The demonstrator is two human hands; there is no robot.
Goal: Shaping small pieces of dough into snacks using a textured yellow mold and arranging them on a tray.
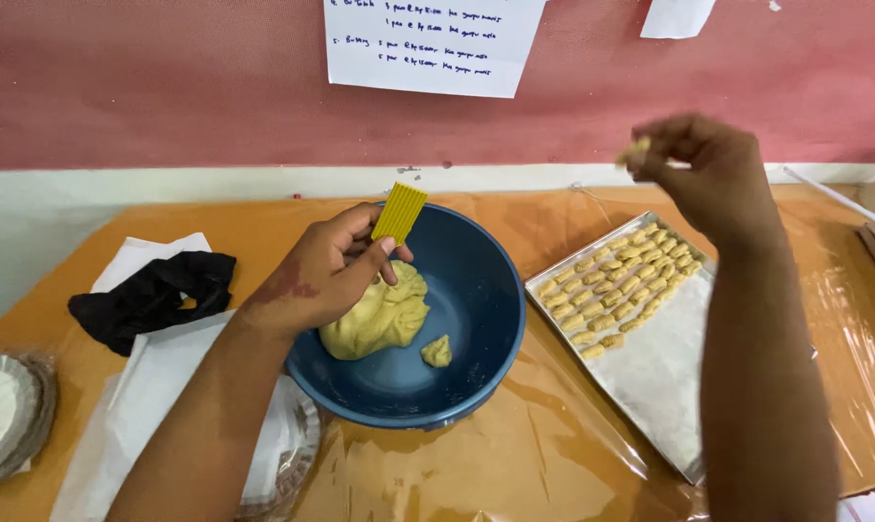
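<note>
Left hand gripping yellow ridged comb over blue bowl, just above dough lump; right hand raised above metal tray, fingertips pinched on small dough piece; rows of shaped pieces on tray

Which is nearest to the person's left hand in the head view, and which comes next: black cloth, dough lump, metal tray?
From the left hand:
1. Dough lump, in the blue bowl, just under the fingers.
2. Black cloth, to its left.
3. Metal tray, far right.
</note>
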